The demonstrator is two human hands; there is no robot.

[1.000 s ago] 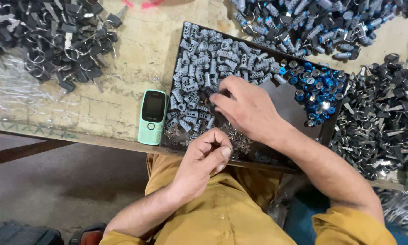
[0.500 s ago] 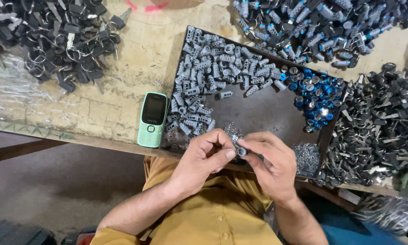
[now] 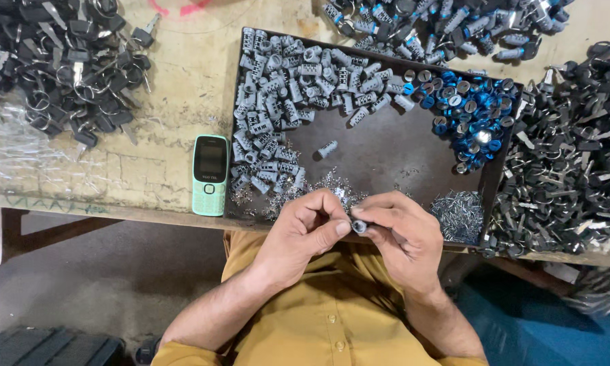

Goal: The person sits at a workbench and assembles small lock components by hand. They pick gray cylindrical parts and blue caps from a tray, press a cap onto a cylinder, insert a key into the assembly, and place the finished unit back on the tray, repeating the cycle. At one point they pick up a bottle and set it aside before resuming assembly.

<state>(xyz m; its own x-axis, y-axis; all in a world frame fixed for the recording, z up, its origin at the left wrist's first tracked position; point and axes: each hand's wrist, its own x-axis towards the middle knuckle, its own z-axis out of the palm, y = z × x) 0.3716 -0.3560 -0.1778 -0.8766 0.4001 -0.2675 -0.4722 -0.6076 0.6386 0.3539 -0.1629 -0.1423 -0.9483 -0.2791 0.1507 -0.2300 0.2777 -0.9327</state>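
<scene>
R hand (image 3: 403, 234) is back from the tray (image 3: 386, 159), now meeting L hand (image 3: 305, 230) at desk's front edge; both grips pinch one small grey lock cylinder (image 3: 359, 226) btwn fingertips. Green phone (image 3: 210, 175) sits just left of tray.

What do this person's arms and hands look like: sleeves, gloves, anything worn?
Both hands are bare, with no gloves, rings or watch visible on the left hand or the right hand. The forearms are uncovered; mustard-yellow sleeves of a buttoned shirt show only at the bottom edge.
</scene>
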